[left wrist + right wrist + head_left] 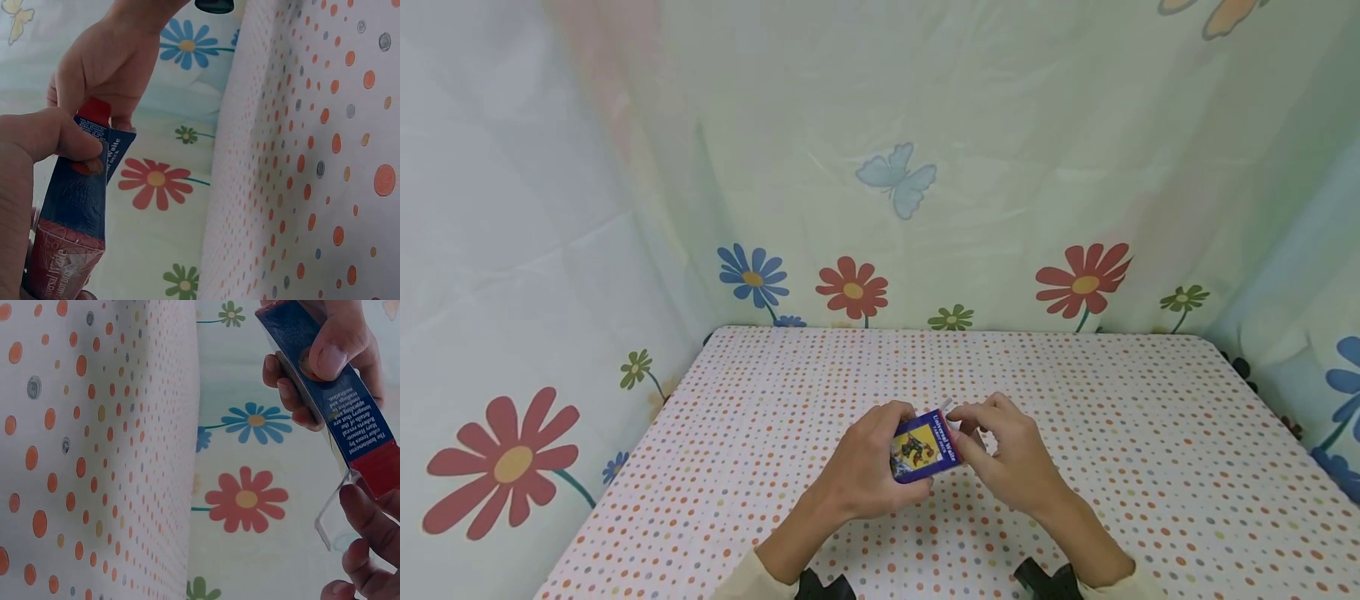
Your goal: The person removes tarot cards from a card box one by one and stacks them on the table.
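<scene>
A small blue tarot card box (919,446) with a yellow picture and red ends is held over the table, tilted. My left hand (876,458) grips it by its sides, with the thumb (331,359) along one narrow blue side in the right wrist view. At the box's upper right end, my right hand (1011,454) pinches with bent thumb and forefinger. In the right wrist view a red side flap (377,469) stands out from that end, and a pale end flap (328,519) sticks out beside the right forefinger. The box's inside is hidden.
A table (737,417) with a dotted white cover lies beneath both hands. Behind it and at the sides hang curtains (985,125) printed with flowers and butterflies. Dark wrist straps (823,586) show at the bottom edge near the cuffs.
</scene>
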Demonstrator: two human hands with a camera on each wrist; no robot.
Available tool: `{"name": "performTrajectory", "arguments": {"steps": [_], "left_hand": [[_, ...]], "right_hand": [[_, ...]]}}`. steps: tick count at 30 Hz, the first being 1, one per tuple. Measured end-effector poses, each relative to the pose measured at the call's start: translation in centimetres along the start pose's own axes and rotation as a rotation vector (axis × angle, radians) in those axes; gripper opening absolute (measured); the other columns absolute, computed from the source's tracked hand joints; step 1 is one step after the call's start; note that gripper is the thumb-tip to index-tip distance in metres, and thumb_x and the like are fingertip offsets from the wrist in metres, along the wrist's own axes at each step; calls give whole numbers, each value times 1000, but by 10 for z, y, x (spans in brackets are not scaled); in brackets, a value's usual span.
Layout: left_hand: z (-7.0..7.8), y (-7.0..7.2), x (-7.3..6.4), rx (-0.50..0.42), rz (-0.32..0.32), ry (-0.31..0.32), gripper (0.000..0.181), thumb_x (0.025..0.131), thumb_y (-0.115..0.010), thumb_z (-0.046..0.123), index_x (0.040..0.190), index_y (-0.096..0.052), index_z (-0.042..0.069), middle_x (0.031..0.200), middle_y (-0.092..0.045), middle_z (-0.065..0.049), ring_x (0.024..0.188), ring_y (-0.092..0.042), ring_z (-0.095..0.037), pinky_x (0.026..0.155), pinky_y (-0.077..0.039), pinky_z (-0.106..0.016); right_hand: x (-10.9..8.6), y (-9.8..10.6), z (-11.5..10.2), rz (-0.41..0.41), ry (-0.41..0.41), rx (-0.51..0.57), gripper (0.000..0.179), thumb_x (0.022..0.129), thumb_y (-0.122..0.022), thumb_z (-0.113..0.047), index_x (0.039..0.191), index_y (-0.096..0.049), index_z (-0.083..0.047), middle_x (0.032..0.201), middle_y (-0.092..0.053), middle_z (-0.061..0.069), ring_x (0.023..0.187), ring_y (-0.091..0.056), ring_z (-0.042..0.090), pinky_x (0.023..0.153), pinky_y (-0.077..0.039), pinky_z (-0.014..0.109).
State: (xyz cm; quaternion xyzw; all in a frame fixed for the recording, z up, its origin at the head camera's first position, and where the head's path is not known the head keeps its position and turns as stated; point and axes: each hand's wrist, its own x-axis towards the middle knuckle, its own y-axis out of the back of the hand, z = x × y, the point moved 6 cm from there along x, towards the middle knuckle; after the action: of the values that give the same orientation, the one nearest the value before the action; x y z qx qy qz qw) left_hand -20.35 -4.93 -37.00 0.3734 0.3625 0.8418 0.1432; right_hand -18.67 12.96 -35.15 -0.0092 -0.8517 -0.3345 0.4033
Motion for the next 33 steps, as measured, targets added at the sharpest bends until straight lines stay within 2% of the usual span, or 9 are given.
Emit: {"name": "performTrajectory", "arguments": {"steps": [3, 6, 11, 16, 20, 23, 27, 33], "left_hand": [[1, 0, 0, 2, -10, -22, 69, 68, -83, 33, 126, -53, 10, 104, -60, 3, 86, -52, -6, 70, -47, -15], [1, -1, 0, 13, -21, -33, 69, 68, -82, 34, 126, -53, 11, 105, -60, 4, 86, -52, -6, 71, -47, -15], [2, -1, 0, 28, -40, -24, 70, 68, -83, 34, 127, -53, 11, 105, -59, 5, 87, -52, -6, 71, -47, -15], [6, -1, 0, 21, -67, -28, 69, 70, -82, 34, 127, -53, 11, 105, -60, 5, 88, -53, -4, 73, -47, -14], [8, 1, -1, 16, -69, -27, 68, 69, -82, 35, 126, -53, 12, 103, -59, 6, 84, -52, -3, 70, -46, -12], [8, 2, -2, 9, -66, -20, 68, 67, -82, 35, 125, -54, 11, 101, -59, 7, 82, -52, -3, 68, -46, -12], [6, 1, -2, 20, -72, -10, 70, 67, -81, 37, 126, -54, 12, 102, -59, 7, 83, -52, -2, 68, -46, -11], [5, 3, 1, 26, -83, 5, 72, 68, -82, 36, 129, -54, 11, 106, -61, 5, 84, -53, -3, 69, -47, -12]], "right_hand": [[0, -2, 2, -34, -20, -4, 29, 79, -79, 6, 103, -72, -8, 81, -55, -14, 75, -47, 6, 64, -43, 24], [1, -4, 5, -85, -70, 35, 33, 79, -79, 8, 104, -68, -10, 77, -54, -14, 71, -48, 5, 63, -45, 26], [1, -12, 13, -189, -226, 185, 32, 83, -73, 10, 104, -61, -10, 73, -54, -8, 61, -48, 6, 56, -45, 25], [-2, -16, 17, -239, -368, 318, 32, 81, -64, 16, 101, -56, -8, 71, -53, 0, 58, -47, 9, 51, -43, 24], [-5, -19, 15, -288, -451, 368, 25, 84, -66, 12, 97, -54, -6, 69, -54, 3, 57, -49, 10, 51, -44, 24], [-6, -20, 14, -319, -506, 362, 20, 86, -69, 6, 93, -54, -5, 68, -55, 3, 57, -49, 11, 51, -44, 24], [-6, -20, 15, -339, -541, 330, 17, 88, -72, 0, 89, -56, -5, 68, -54, 3, 56, -48, 11, 50, -44, 24], [-5, -20, 16, -356, -518, 324, 13, 90, -70, -3, 88, -57, -5, 68, -56, 2, 54, -50, 11, 49, -46, 26]]}}
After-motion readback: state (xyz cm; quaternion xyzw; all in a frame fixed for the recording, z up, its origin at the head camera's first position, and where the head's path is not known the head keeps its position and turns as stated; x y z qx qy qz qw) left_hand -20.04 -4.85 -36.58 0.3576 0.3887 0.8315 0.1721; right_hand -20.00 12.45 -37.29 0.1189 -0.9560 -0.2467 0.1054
